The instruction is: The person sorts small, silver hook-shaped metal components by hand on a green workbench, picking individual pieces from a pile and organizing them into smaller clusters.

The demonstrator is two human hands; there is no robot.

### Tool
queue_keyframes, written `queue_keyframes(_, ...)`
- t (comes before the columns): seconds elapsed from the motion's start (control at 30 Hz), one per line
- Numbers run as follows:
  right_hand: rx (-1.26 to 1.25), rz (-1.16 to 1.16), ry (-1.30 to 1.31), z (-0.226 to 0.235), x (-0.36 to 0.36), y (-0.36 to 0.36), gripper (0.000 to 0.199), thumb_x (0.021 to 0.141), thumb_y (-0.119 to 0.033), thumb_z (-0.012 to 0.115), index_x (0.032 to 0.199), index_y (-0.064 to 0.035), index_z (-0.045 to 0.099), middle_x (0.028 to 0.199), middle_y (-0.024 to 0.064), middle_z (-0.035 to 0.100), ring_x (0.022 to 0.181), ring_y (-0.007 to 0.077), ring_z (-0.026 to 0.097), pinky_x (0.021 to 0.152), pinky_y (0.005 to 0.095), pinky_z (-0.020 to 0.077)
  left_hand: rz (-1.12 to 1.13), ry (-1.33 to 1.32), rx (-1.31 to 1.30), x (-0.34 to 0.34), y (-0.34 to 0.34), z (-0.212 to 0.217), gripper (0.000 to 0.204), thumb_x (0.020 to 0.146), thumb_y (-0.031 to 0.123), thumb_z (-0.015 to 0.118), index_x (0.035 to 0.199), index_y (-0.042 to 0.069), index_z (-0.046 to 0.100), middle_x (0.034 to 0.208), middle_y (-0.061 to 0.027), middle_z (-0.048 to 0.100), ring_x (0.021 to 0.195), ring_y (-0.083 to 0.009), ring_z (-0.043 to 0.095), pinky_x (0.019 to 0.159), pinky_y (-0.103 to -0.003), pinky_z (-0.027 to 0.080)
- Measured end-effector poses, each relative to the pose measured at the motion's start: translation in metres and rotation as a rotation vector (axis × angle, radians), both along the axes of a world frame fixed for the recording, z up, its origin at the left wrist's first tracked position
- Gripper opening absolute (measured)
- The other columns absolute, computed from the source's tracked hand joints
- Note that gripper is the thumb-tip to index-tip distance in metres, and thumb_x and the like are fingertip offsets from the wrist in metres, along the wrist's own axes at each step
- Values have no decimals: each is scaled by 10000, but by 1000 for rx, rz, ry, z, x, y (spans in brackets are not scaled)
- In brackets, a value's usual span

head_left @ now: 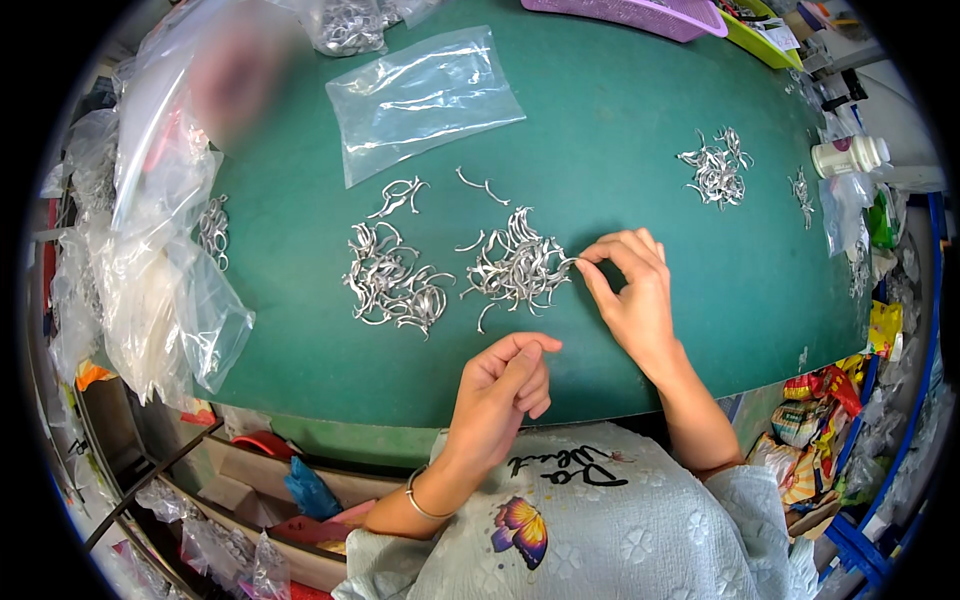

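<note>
1. Metal hooks everywhere: small curved silver pieces lie in loose heaps on the green table (640,140), and the right hand (635,290) is at the edge of the middle heap (515,268)
2. Right thumb and forefinger are pinched together on the end of one curved silver piece (572,262) at the heap's right edge; the piece lies at table level, touching its neighbours
3. Left hand (503,385) hovers near the table's front edge, fingers curled loosely towards the thumb; I cannot tell whether anything sits inside that curl
4. A second heap (390,280) lies just left of the first, a few strays lie above both, and a smaller pile (715,168) sits well apart to the upper right
5. Handling, as I judge it: these pieces look light, stiff and thin, so weight is no trouble, but the curves and barbs look ready to snag one another, and a pull on one may drag several along
6. Smooth metal that small may slip, so a fingertip pinch at a free end that pokes out of the tangle looks the sound place to take hold, as the right hand has it now
7. Around the work: a clear plastic bag (425,95) lies flat behind the heaps, more crumpled clear bags (160,270) crowd the left side, and a white bottle (850,155) lies at the right rim
</note>
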State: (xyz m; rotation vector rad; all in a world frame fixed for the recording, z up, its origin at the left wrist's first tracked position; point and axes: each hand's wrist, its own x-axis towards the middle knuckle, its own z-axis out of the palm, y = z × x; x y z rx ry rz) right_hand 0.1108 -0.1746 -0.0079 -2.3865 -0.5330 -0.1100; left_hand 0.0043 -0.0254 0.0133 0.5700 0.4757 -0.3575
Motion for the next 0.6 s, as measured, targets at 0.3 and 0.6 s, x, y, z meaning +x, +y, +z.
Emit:
queue_keyframes(0.3,330,89,111,22,-15,-5,117,691,17,671,791,-18,621,788,84,601,713,239,542,648,315,424,88,-131,400,3,-5,-1,164,873,59,517,1016,-11,559,742,1,457,587,-55,354,524,-196,308)
queue_keyframes(0.6,336,355,185,57,-27,0,143,690,-29,677,822,-8,625,806,69,604,733,233,542,662,325,425,74,-470,907,4,-2,4,189,754,-39,640,937,-1,612,849,-43,566,598,-37,415,514,-174,332)
